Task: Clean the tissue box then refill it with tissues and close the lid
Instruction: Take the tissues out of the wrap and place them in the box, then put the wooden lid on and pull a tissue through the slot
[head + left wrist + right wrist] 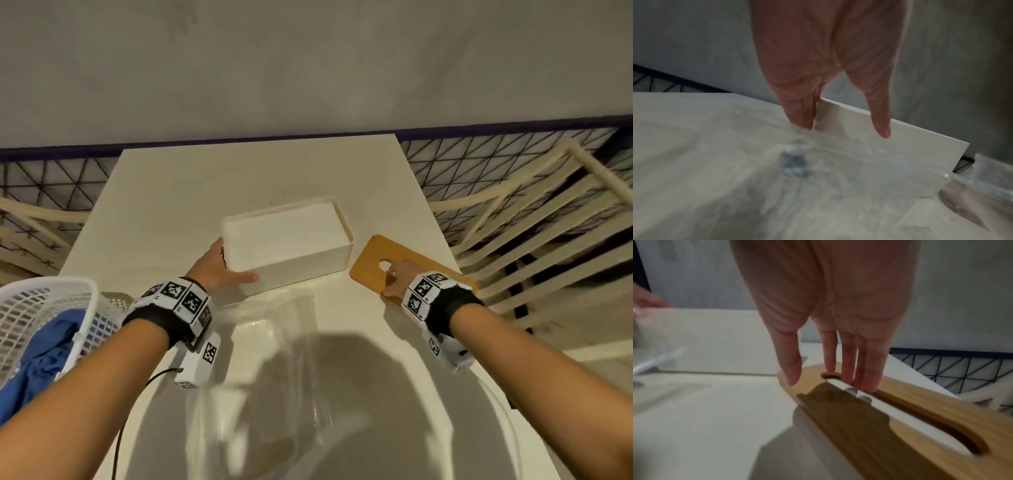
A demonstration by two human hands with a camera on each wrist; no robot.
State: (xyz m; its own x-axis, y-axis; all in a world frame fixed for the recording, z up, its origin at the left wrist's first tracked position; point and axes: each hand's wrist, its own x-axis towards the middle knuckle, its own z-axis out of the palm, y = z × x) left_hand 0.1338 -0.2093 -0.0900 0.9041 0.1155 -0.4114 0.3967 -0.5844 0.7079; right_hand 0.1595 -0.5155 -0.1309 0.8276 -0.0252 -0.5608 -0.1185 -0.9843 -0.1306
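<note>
So, view by view:
Head: white tissue box (287,240), lid off, tissues (291,228) inside, mid table (164,192). Left hand (219,265) braces its near-left corner, fingers straight, thumb along front wall. Wooden lid (373,260) flat just right of box; right hand (397,277) on it. Basket (51,301) w/ blue cloth (44,353) at left.
Left wrist: fingers (799,110) straight vs box end, nothing gripped; blurry clear plastic below.
Right wrist: fingertips (865,376) at lid slot edge, thumb apart, no curl round it.
</note>
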